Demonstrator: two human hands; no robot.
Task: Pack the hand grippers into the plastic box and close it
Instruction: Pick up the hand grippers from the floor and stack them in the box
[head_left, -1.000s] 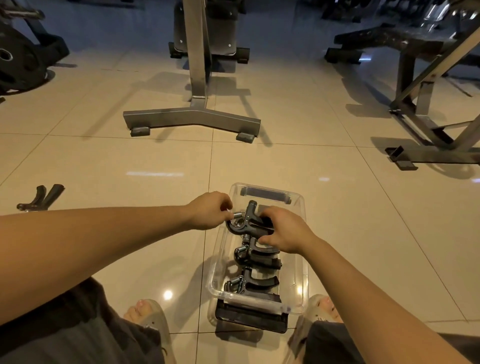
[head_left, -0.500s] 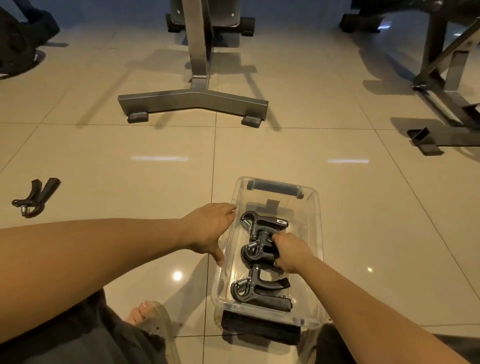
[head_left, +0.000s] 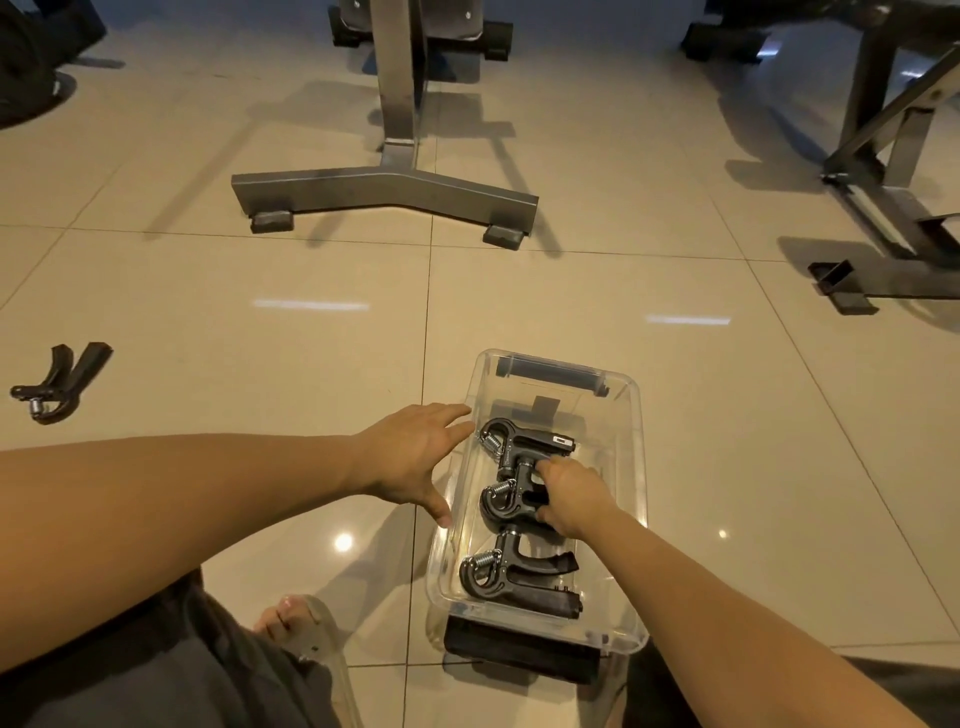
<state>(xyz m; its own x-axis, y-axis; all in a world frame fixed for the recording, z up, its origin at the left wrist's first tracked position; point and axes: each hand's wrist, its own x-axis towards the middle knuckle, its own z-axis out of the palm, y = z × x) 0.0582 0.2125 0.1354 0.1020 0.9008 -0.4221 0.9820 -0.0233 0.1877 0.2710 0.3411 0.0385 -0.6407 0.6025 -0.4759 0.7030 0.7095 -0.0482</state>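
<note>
Down on the glossy beige floor tiles (head_left: 311, 364) sits the clear plastic box (head_left: 635, 467), open at the top, with a dark clip handle at each short end. Three black hand grippers with steel coil springs lie in a row inside it, springs towards the left wall: the far gripper (head_left: 524, 441), the middle gripper (head_left: 511, 501) and the near gripper (head_left: 519, 577). The right hand (head_left: 571, 499) is in the box, fingers curled round the handles of the middle gripper, gripping it. The left hand (head_left: 415, 457) is outside, flat and spread, fingertips right at the box's left wall, thumb angled down beside it. Touching or just shy, I cannot tell. Well off to the left, a fourth black hand gripper (head_left: 57, 384) lies alone on the tiles. Beyond the box stands a grey steel stand foot (head_left: 384, 189).
</note>
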